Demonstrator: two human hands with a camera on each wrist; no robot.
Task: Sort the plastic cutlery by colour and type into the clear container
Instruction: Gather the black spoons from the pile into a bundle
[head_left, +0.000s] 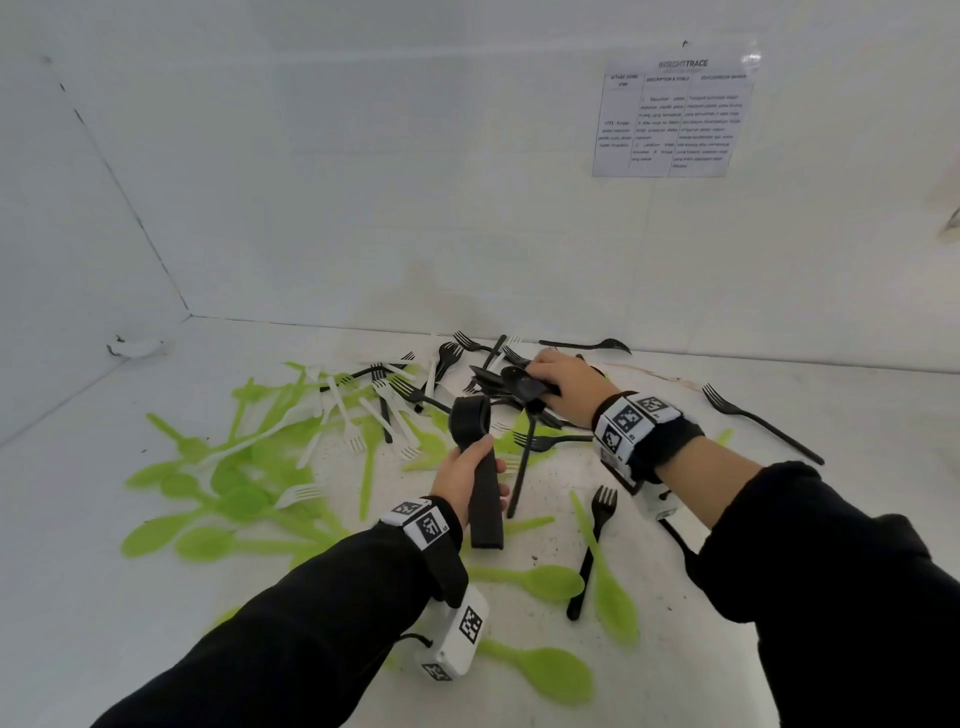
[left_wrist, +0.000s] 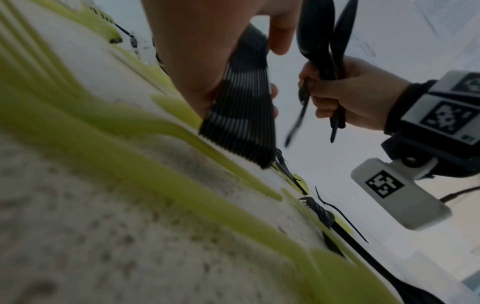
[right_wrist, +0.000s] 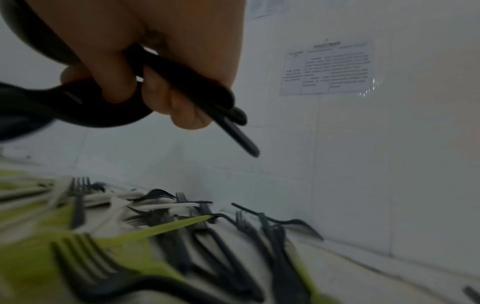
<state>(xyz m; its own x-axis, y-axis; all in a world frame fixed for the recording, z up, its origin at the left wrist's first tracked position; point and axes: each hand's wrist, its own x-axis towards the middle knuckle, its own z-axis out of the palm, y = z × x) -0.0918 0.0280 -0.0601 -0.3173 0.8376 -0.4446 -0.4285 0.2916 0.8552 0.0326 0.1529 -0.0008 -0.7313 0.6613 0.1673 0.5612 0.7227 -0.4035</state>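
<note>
My left hand grips a thick stack of black spoons by the handles, bowls pointing up and away; the stacked handle edges fill the left wrist view. My right hand holds a few black spoons above the pile, fingers curled round their handles. Below lie black forks, white forks and green spoons scattered on the white surface. No clear container shows in any view.
White walls close off the back and the left. A printed sheet hangs on the back wall. Green spoons cover the left side. A lone black fork lies at the right.
</note>
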